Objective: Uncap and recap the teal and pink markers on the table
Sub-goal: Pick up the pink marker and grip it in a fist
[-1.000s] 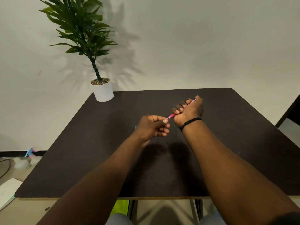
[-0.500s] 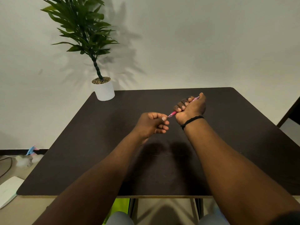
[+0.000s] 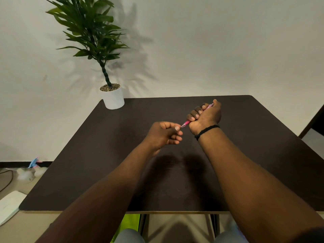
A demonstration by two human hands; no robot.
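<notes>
Right hand [image 3: 206,118] fingers [image 3: 194,114] wrapped tight in a fist around one pink marker [image 3: 186,123]; barrel runs through the fist, pink end sticks out at the thumb side up top, short pink section plus tip sticks out low-left toward the other hand. Left hand [image 3: 164,134] fingers curled together, thumb pressed against index, pinched right at the marker's exposed tip end; whether a cap sits inside that pinch can't tell, it's hidden by the fingers. Marker tilted, lower end left, upper end right and farther away. Marker is held up over the tabletop [image 3: 105,155], not touching it, roughly over the middle-far part.

Count: one pink marker visible, zero teal markers visible, two hands, one black wristband [image 3: 206,131] on the right wrist.

Both forearms reach in from the near edge and converge; left hand palm turned inward, knuckles up; right fist knuckles facing away, wrist slightly cocked. Hands nearly touching, marker bridging them. Twin hand shadows on the tabletop just below.

Outward: one potted plant [image 3: 112,97] in a white pot at the far-left corner of the tabletop, well apart from the hands. On the floor at left: a white flat item [image 3: 8,206], a power strip with cable, a small blue thing by the wall.
</notes>
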